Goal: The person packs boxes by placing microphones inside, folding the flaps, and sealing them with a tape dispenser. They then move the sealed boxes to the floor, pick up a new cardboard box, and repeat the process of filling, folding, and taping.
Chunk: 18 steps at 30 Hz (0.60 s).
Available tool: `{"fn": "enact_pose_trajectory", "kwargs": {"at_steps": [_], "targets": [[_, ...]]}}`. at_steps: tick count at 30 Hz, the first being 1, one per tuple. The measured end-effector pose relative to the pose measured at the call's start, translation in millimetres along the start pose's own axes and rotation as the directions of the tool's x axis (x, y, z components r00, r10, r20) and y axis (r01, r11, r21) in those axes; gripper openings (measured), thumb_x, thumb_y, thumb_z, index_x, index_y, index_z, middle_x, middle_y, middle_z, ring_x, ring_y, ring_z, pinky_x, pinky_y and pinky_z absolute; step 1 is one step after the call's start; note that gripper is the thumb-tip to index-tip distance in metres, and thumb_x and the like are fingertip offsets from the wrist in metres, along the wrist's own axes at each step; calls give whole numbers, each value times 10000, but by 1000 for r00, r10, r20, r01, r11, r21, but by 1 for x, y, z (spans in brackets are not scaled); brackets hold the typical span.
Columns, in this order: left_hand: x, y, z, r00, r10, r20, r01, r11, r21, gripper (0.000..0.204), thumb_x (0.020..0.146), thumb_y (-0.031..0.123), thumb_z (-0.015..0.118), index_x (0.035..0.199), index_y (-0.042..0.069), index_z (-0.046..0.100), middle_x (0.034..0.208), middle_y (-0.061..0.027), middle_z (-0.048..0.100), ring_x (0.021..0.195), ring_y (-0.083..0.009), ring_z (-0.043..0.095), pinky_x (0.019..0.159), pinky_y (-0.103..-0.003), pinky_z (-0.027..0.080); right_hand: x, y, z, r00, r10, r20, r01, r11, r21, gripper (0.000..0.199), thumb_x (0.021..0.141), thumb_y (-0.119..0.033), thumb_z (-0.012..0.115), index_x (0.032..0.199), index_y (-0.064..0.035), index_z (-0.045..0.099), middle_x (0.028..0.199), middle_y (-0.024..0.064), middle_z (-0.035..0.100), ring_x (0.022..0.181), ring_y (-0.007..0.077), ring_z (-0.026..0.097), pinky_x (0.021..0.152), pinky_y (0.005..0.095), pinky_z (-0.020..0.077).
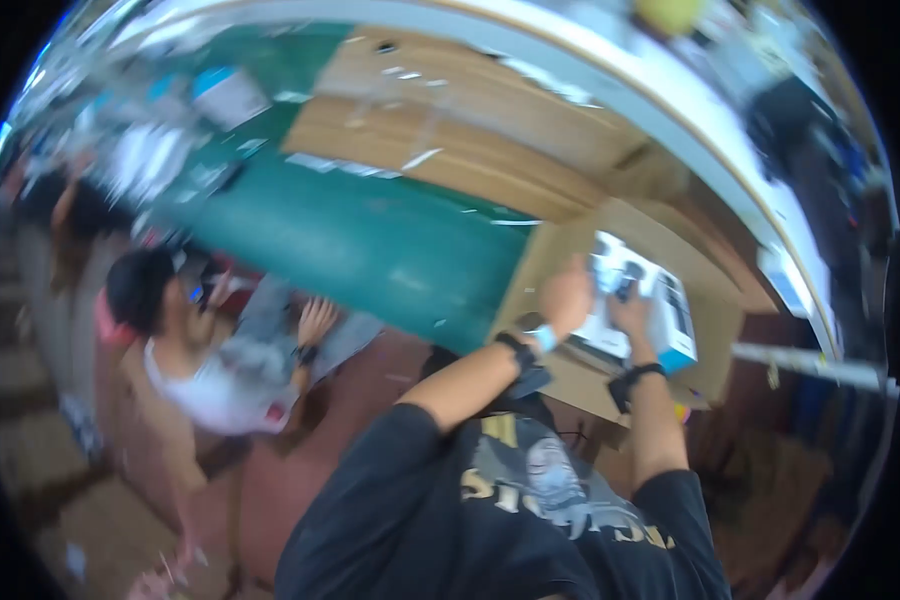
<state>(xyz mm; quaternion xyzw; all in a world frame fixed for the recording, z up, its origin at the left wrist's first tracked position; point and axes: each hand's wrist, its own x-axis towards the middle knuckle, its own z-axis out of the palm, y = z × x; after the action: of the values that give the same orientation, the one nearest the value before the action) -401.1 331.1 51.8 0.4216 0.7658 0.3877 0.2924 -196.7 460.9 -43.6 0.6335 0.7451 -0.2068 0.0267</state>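
Note:
An open brown carton (610, 220) stands in front of me at the right, with white and blue boxes (673, 310) packed in it. My left hand (567, 297) reaches over the carton's left side and is at the white boxes. Blur smears its fingers, and I cannot tell if they grip a box. Close beside it, my right hand (630, 314) lies over the box tops, its fingers toward a dark patch. Whether that patch is print or a separate thing is unclear, and so is this hand's grip.
A green tabletop (390, 240) stretches to the left, with flattened brown cardboard (450, 130) along its far side. A pale shelf edge (670, 110) curves behind the carton. Another person (220, 350) sits at the left, one hand on grey material. A white bar (810, 368) juts in at the right.

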Motion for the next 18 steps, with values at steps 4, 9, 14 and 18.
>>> {"fn": "enact_pose_trajectory", "kwargs": {"at_steps": [4,9,14,18], "targets": [[-8,-36,-22,983,28,-184,-28,1000,2,253,923,177,539,1111,16,490,950,-245,633,754,-441,642,634,-556,500,-10,-49,-36,918,-157,365,207,973,-103,836,758,-459,700,1403,18,462,1301,288,573,1224,409,551,1033,418,435],[-11,-9,-27,990,65,-128,-71,997,-42,237,922,165,534,1100,24,463,987,-245,607,766,-450,636,654,-554,502,37,42,-106,985,153,82,-134,971,-198,970,639,-429,759,1462,-60,401,1312,247,588,1198,361,584,1049,388,429],[-21,-15,-20,993,83,-88,-88,995,-49,246,915,150,539,1108,24,452,1009,-240,592,778,-457,627,664,-551,501,21,59,-77,946,288,147,-295,955,28,1074,566,-391,783,1501,-106,337,1392,243,518,1277,376,512,1080,436,393],[-9,-13,-21,988,50,-143,-55,998,-26,255,905,136,545,1113,19,453,1006,-240,582,782,-453,623,668,-548,502,14,21,-93,934,349,79,-345,937,-55,1148,502,-366,804,1518,-158,311,1461,254,421,1356,417,406,1115,505,331]]}}
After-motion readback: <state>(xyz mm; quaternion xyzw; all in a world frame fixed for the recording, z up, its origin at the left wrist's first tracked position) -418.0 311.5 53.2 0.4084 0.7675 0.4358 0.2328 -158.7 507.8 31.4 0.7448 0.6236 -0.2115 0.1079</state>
